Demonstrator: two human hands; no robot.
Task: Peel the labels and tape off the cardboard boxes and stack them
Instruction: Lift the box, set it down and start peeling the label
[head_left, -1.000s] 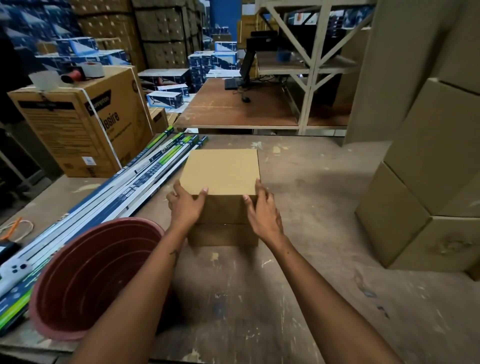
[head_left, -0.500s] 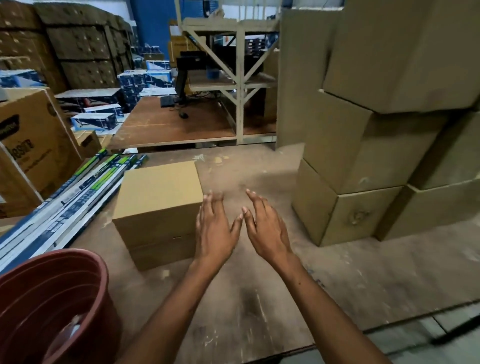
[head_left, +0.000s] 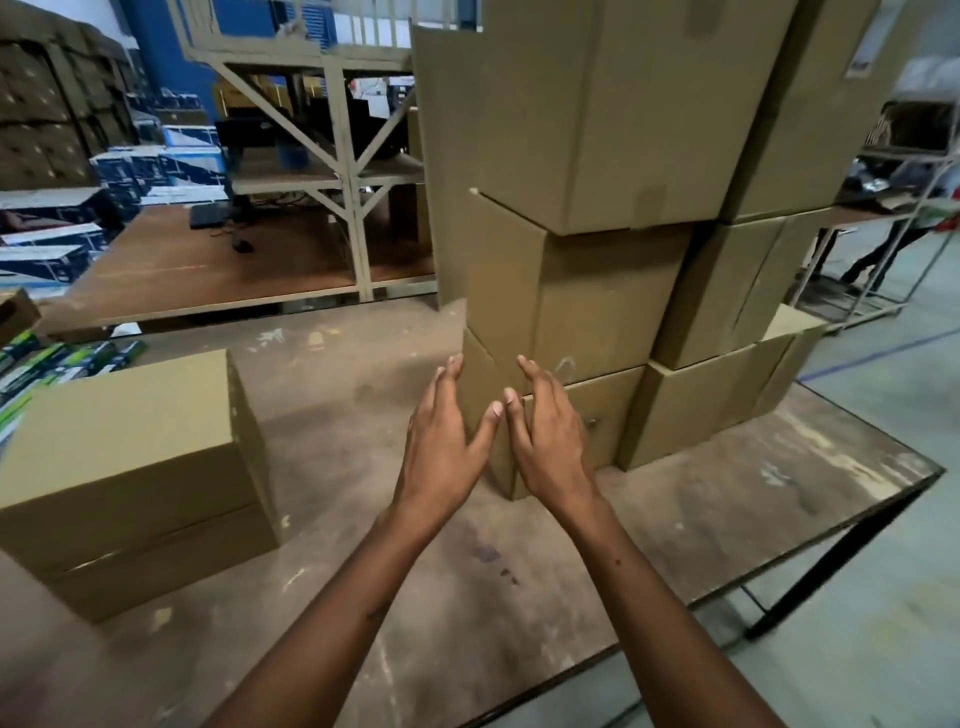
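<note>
Fingers (head_left: 451, 374) of both empty hands straight, before stacked cardboard boxes (head_left: 597, 291).

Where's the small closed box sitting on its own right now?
In the head view the small box sits on the worktable at the left, apart from the box stack on the right; both open hands are off it.

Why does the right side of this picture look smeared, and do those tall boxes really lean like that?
Head view: the floor and the person's legs at far right are streaked by motion blur, while both hands, left and right, look fairly sharp. Head view: the wide-angle lens bows the stacked cardboard boxes outward near the edges. Head view: lighting is soft, without glare.
</note>
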